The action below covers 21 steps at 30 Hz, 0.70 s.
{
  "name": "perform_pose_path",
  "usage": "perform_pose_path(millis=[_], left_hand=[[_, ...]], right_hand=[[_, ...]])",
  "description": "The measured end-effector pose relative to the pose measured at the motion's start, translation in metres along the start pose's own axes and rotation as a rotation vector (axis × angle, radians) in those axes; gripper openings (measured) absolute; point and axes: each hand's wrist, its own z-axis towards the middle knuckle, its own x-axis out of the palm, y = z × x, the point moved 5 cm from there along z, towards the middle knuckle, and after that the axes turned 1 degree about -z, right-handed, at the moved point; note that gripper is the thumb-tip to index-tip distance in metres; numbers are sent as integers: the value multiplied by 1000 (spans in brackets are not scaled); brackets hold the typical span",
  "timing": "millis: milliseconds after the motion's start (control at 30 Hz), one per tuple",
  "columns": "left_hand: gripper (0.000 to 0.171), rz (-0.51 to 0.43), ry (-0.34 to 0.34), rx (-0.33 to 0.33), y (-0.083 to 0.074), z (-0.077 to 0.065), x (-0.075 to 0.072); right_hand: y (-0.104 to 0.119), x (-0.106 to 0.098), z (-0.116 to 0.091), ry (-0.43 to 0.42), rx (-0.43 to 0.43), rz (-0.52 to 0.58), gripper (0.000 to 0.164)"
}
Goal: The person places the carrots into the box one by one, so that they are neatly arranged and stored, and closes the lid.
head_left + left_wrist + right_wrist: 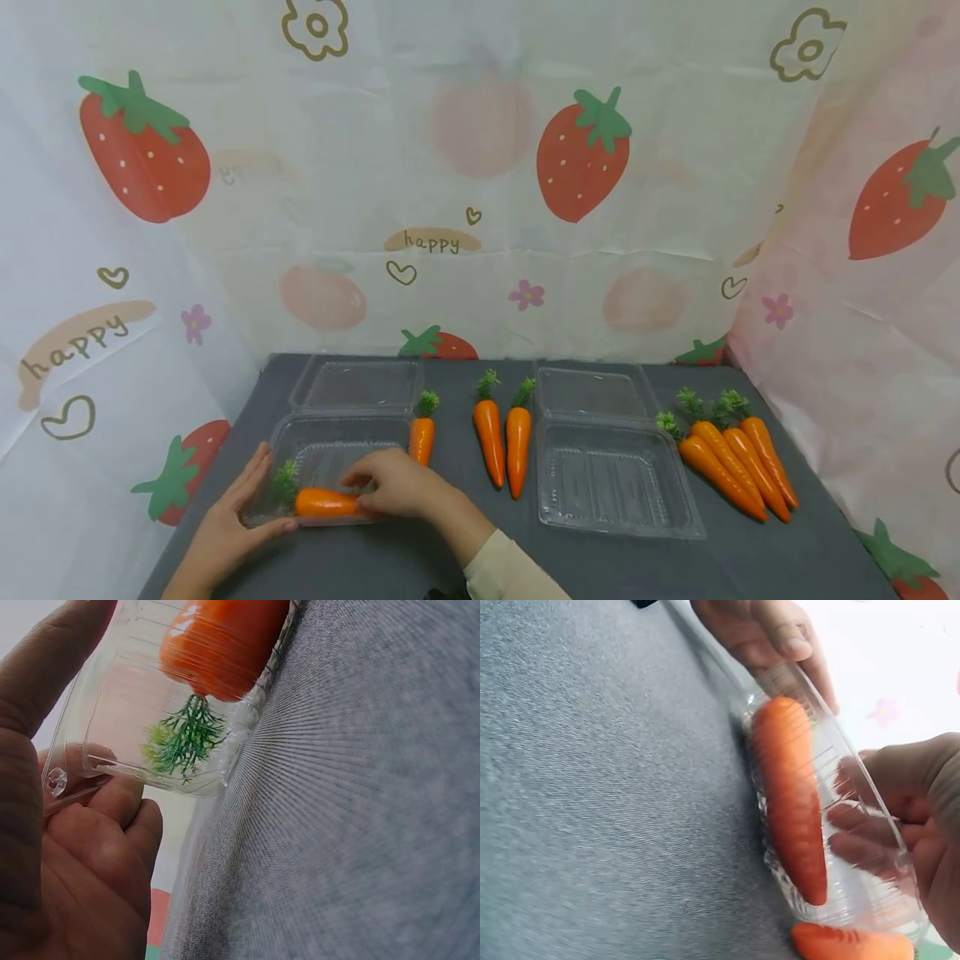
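In the head view, an orange toy carrot [324,502] with a green tuft lies crosswise along the near side of the left clear plastic container [324,450]. My left hand [228,529] holds that container's near left corner, thumb along the front wall and fingers up the left side. The right hand [405,487] is inside the container, over the carrot's tapered end, fingers loosely bent. The right wrist view shows a gap between these fingers and the carrot [787,787]. The tuft [186,739] shows through the wall in the left wrist view.
Another carrot [422,440] lies by the container's right edge. Two carrots [489,442] lie in the middle. A second clear container [615,475] stands to the right with its lid [588,392] folded back. Several carrots [738,467] are bunched at far right.
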Motion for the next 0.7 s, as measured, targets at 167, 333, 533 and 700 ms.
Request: perform_pose_path(millis=[167, 333, 533, 700], left_hand=[[106, 13, 4, -20, 0, -1, 0], [106, 21, 5, -20, 1, 0, 0], [105, 7, 6, 0, 1, 1, 2], [106, 31, 3, -6, 0, 1, 0]], right_hand=[[0, -3, -10, -137, -47, 42, 30], [5, -10, -26, -288, -66, 117, 28], [4, -20, -45, -488, -52, 152, 29], [-5, -30, -58, -638, -25, 168, 29]])
